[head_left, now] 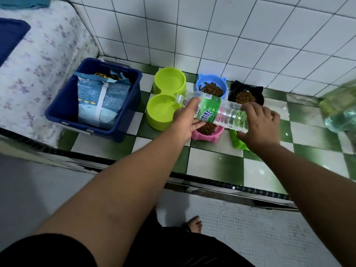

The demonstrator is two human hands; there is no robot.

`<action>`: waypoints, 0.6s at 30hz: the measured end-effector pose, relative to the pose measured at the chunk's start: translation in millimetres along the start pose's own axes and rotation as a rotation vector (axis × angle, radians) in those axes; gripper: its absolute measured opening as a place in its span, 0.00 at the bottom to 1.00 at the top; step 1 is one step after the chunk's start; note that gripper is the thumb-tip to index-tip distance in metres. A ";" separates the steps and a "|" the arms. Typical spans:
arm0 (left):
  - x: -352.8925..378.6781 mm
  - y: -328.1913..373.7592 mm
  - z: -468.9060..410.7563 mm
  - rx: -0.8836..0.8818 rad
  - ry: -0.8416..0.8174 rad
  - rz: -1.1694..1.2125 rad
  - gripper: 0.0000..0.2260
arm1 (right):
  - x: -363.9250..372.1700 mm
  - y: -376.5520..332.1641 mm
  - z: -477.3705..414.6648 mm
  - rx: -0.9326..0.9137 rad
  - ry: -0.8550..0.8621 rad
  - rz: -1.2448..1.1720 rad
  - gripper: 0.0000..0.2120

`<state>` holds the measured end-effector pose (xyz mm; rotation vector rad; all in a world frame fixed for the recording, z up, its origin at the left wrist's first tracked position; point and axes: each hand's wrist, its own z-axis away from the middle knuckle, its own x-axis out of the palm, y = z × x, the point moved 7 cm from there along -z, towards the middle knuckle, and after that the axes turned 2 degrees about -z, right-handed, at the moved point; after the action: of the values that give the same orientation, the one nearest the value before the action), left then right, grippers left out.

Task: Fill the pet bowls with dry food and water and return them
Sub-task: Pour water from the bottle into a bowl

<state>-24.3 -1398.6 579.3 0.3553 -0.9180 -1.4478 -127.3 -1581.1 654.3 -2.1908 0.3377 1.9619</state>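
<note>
Lying near-level, bottle (pixel 215 110) neck points left.

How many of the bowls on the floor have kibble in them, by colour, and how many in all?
Blue bowl: 1
Black bowl: 1
Pink bowl: 1
Total with kibble: 3
The lime double bowl shows no kibble and is not counted.

both hands (pixel 189 120) tilting bottle (pixel 215 110), green bowl (pixel 163 105)
</note>
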 end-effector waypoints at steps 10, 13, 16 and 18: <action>-4.5 -6.9 6.3 -0.037 0.014 0.014 0.11 | -1.7 -1.6 3.2 -0.029 0.013 0.013 0.38; -3.2 -5.5 6.6 -0.032 0.015 0.010 0.11 | -2.4 -1.0 4.3 -0.030 0.034 0.001 0.37; -2.3 -4.7 8.1 -0.036 0.007 0.011 0.09 | -4.6 -0.8 4.2 -0.042 0.052 -0.008 0.36; -2.2 -4.9 8.4 -0.044 0.010 0.009 0.09 | -6.2 -0.8 3.8 -0.050 0.055 -0.006 0.37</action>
<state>-33.4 -1394.6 580.4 0.3245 -0.8774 -1.4547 -131.3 -1579.0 660.0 -2.2768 0.2924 1.9303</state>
